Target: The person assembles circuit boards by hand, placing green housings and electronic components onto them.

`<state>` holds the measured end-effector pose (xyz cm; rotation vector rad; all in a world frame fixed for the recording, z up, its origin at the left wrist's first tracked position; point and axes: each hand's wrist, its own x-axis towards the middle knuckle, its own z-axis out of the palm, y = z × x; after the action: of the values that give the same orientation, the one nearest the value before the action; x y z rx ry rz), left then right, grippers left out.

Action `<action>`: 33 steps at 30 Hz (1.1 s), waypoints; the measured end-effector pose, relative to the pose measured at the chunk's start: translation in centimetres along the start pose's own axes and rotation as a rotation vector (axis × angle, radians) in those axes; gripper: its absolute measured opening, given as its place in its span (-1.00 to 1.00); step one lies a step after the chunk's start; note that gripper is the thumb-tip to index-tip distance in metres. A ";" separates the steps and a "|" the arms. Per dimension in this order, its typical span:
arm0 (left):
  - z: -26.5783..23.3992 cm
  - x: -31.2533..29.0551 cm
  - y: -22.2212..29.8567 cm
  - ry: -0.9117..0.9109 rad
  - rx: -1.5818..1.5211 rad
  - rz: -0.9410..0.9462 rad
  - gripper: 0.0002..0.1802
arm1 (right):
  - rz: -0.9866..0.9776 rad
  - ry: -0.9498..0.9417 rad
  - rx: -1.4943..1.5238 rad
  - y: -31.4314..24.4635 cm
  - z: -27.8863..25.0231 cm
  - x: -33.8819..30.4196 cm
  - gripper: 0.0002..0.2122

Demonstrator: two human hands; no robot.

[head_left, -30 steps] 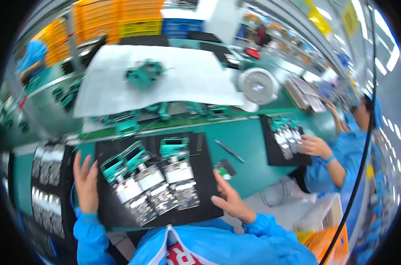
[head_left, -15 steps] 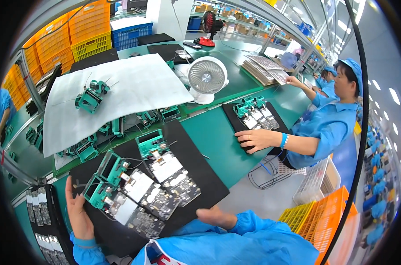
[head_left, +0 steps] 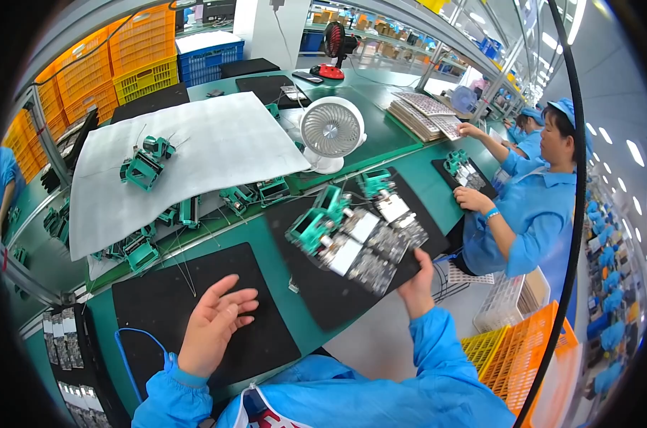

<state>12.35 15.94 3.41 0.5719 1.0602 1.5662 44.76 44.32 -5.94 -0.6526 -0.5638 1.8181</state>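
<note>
A black mat (head_left: 316, 292) carries several circuit boards (head_left: 372, 262) joined to green plastic frames (head_left: 315, 222), a little blurred. My right hand (head_left: 418, 283) grips the near right edge of this mat, thumb on top and the other fingers mostly hidden. My left hand (head_left: 220, 321) is empty, with its fingers apart and curved. It hovers over a second black mat (head_left: 152, 299), which lies bare on the green table. A small loose part (head_left: 293, 286) sits by the left edge of the loaded mat.
A white sheet (head_left: 209, 135) bearing green frames (head_left: 145, 164) covers more frames behind the mats. A white fan (head_left: 330, 132) stands beyond. To the right, a co-worker (head_left: 527, 192) handles another loaded mat (head_left: 473, 175). Mats with boards (head_left: 67, 342) lie at the lower left.
The loaded mat has moved right, uncovering the mat beneath. My right hand now holds its edge; my left hand has come away from its left side. The co-worker's mat has moved farther away.
</note>
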 end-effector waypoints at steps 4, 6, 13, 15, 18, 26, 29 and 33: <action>-1.5 -2.1 0.3 0.023 0.162 0.034 -0.51 | -0.095 0.045 -0.009 -4.3 -4.1 6.3 -0.56; -1.6 -3.1 1.0 0.042 0.171 0.044 -0.55 | -0.157 0.053 -0.008 -6.2 -5.8 9.4 -0.57; -3.1 -10.8 2.1 0.326 0.542 0.257 -0.64 | -0.829 0.628 -0.803 -6.0 -5.7 12.9 -0.32; -3.9 -14.2 2.3 0.424 0.633 0.345 -0.66 | -0.865 0.385 -1.039 -2.8 -3.1 11.1 -0.29; -2.9 -18.6 3.7 0.555 0.843 0.552 -0.72 | -0.764 -0.014 -1.051 0.4 1.3 8.0 -0.42; -0.3 -32.4 6.4 1.099 1.452 1.146 -0.84 | -0.487 -1.264 -1.356 11.4 24.6 -2.8 -0.77; -0.7 -38.1 4.0 1.364 1.636 1.091 -0.70 | -0.455 -1.648 -1.339 17.7 32.2 -7.4 -0.76; -0.4 -42.9 1.9 1.800 1.780 0.695 -0.68 | -0.460 -2.013 -1.243 25.1 38.8 -12.1 -0.76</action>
<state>22.97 -24.72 12.34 0.4668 4.0404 0.8375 4.85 22.29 8.23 0.8797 -2.8656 0.8649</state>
